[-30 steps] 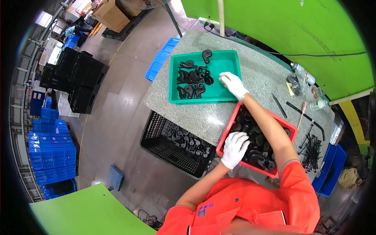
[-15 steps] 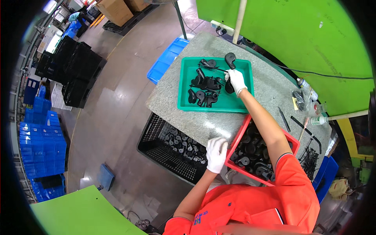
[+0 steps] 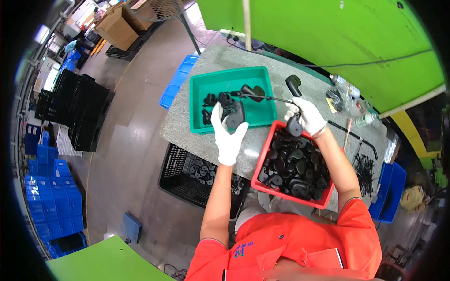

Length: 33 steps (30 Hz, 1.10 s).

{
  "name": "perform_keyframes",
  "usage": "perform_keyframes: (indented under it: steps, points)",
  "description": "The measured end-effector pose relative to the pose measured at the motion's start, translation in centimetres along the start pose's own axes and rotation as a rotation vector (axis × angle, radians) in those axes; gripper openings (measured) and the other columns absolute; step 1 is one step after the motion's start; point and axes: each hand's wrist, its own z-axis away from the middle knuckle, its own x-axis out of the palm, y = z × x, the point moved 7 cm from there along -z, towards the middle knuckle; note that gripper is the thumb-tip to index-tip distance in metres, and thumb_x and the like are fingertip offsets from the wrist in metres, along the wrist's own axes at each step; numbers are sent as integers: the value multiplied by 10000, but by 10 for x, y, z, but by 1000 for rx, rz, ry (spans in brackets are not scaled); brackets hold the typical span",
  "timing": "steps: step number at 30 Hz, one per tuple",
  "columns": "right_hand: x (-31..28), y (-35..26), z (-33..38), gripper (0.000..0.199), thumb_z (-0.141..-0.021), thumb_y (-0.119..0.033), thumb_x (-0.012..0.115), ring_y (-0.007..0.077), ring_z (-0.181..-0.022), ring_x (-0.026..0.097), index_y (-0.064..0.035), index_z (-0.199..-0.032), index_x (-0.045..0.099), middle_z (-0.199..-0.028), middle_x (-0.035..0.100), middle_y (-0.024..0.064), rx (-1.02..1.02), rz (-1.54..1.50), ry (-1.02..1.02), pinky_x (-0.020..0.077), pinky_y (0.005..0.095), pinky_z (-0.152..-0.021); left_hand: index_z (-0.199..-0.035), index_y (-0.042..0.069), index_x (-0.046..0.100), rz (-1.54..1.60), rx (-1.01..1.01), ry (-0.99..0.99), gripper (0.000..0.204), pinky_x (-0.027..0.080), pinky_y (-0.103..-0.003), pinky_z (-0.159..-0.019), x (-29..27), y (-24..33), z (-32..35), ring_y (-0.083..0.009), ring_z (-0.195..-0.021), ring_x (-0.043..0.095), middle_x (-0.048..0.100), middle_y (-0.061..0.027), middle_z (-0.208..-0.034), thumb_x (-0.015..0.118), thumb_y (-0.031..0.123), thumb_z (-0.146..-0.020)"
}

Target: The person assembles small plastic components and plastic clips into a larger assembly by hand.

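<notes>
My right hand (image 3: 307, 117), in a white glove, is closed around a thin black rod (image 3: 276, 99) that reaches left over the green tray (image 3: 196, 122). Curved black plastic parts hang about this rod: one part (image 3: 293, 85) beyond my fingers, another (image 3: 294, 125) just below them, and more at the rod's left end. My left hand (image 3: 228, 140), gloved too, has its thumb and fingers spread on either side of a rounded black part (image 3: 236, 116) at the tray's near edge. Whether it touches that part I cannot tell. Several more black parts (image 3: 219, 99) lie in the tray.
A red bin (image 3: 257, 180) full of black parts stands close to my body. Below the table's left edge is a black crate (image 3: 171, 182) with similar parts. Bottles (image 3: 365, 120), a black bar (image 3: 351, 133) and a pile of thin black sticks (image 3: 363, 168) lie at right.
My right hand has come back from the green tray to above the red bin, lifting the rod with its parts. My left hand has moved forward to the tray and spread its fingers.
</notes>
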Motion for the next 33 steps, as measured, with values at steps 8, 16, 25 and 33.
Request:
perform_keyframes:
  steps: [8,16,25,33]
  points:
    - [-89,39,124,201,-934,-223,486,127,-563,456,-39,-852,493,-582,406,-50,232,-247,29,467,334,-640,-1472,106,109,880,-521,-628,1023,443,-400,-962,132,1,62,-262,-1306,336,200,-142,-1490,756,62,-681]
    - [-142,60,199,202,-937,-199,501,125,-520,466,-46,-806,513,-578,425,-36,125,-310,146,491,336,-617,-1165,71,459,875,-698,-649,515,496,-364,-884,203,-4,134,-185,-1057,533,547,-72,-1095,715,7,-722]
    - [-164,35,242,173,-911,-181,549,110,-508,446,-46,-803,537,-570,445,-10,-328,242,513,420,275,-520,-1006,56,516,-466,-227,-593,382,459,-396,-776,198,-7,140,-306,-880,539,551,-147,-889,673,136,-667]
    - [-180,12,283,140,-911,-146,527,71,-476,372,-53,-807,533,-546,382,-46,-457,130,605,379,248,-502,-1050,98,511,-854,-57,-473,360,475,-460,-755,166,-21,104,-377,-903,512,524,-148,-977,607,114,-704]
